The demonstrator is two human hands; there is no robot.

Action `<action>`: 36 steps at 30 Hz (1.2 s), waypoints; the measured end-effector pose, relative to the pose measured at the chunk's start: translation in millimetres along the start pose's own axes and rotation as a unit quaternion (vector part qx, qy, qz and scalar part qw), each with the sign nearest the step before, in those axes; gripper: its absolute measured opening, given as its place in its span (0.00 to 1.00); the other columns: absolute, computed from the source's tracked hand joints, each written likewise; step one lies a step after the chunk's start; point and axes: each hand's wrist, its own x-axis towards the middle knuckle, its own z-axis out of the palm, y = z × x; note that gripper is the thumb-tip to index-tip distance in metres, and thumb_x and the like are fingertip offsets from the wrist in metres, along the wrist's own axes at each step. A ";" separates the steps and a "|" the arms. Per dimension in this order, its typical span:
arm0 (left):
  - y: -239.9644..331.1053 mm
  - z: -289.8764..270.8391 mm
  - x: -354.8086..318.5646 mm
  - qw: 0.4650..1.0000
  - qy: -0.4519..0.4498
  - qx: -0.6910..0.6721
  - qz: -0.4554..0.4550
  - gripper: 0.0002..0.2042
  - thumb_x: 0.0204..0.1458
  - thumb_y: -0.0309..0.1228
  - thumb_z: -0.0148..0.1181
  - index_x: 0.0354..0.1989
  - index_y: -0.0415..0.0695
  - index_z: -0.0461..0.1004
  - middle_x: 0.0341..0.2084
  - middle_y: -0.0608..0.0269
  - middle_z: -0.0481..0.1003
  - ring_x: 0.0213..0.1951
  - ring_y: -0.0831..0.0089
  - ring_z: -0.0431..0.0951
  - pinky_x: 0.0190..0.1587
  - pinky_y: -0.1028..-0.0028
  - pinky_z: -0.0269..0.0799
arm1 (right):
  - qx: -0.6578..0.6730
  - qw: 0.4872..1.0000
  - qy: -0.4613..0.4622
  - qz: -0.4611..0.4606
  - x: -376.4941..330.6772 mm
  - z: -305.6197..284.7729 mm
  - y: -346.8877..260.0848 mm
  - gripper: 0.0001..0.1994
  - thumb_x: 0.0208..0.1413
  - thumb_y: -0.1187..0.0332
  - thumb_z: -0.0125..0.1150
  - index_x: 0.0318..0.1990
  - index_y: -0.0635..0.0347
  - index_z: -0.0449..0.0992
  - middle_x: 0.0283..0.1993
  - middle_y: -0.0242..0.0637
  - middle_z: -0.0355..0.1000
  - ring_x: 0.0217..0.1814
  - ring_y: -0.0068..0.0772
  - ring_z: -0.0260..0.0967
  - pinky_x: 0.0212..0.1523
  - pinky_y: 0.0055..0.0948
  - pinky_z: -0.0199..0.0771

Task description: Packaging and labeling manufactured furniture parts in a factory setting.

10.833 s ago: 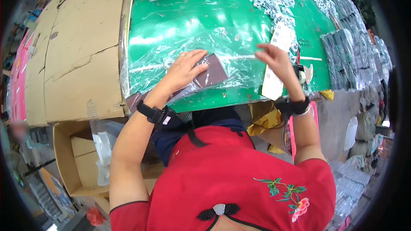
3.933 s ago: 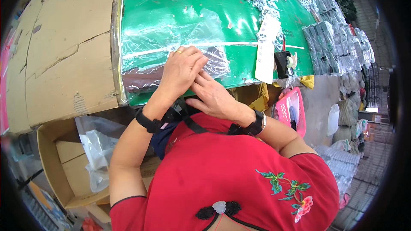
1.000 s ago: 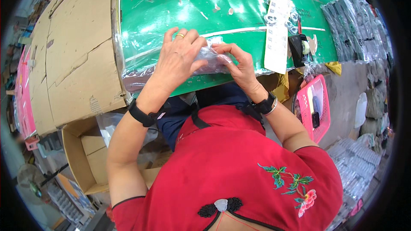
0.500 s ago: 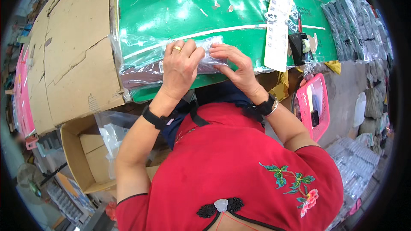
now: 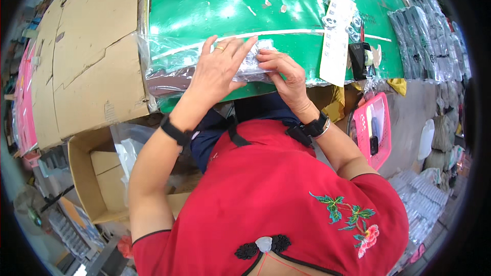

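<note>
A clear plastic bag (image 5: 173, 83) lies along the near edge of the green tabletop (image 5: 204, 10), with something dark brown under or inside its left part. My left hand (image 5: 217, 71) rests flat across the bag, its fingers stretched out. At the bag's right end, my right hand (image 5: 287, 75) has its fingers and thumb pinched on the clear plastic. Between the hands the plastic is crinkled and shiny, and what it wraps cannot be made out.
Cardboard (image 5: 94, 51) covers the left side; an open carton (image 5: 105, 194) stands below. On the right are a sticker sheet (image 5: 335, 46), a black tape dispenser (image 5: 359, 60), stacked clear-wrapped packs (image 5: 417, 41) and a pink basket (image 5: 362, 130).
My left hand has gone from curled fingers to stretched ones lying over the bag. My right hand stays at the bag's right end. The whole view has shifted slightly.
</note>
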 end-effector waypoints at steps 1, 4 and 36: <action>-2.9 6.2 -2.9 1.000 0.003 0.001 -0.004 0.49 0.35 0.38 0.78 0.72 0.55 0.61 0.57 0.59 0.72 0.61 0.58 0.71 0.61 0.59 0.65 | 0.008 1.000 0.001 0.001 2.3 -0.4 0.3 0.12 0.47 0.86 0.60 0.38 0.62 0.80 0.46 0.39 0.81 0.57 0.45 0.78 0.62 0.42 0.75; -7.6 12.6 1.7 0.993 -0.046 -0.080 -0.067 0.47 0.34 0.35 0.78 0.70 0.55 0.64 0.54 0.58 0.74 0.56 0.56 0.74 0.57 0.57 0.69 | -0.002 1.000 0.005 -0.006 12.0 -5.8 -5.8 0.12 0.47 0.87 0.58 0.38 0.63 0.80 0.43 0.40 0.81 0.54 0.44 0.79 0.58 0.40 0.78; -12.0 -3.9 23.2 0.953 0.036 -0.291 -0.080 0.23 0.48 0.52 0.71 0.45 0.47 0.82 0.40 0.61 0.78 0.46 0.57 0.77 0.49 0.59 0.71 | 0.073 0.980 -0.152 0.102 50.0 -43.3 -5.5 0.14 0.54 0.74 0.68 0.49 0.66 0.80 0.45 0.40 0.81 0.45 0.31 0.79 0.47 0.30 0.77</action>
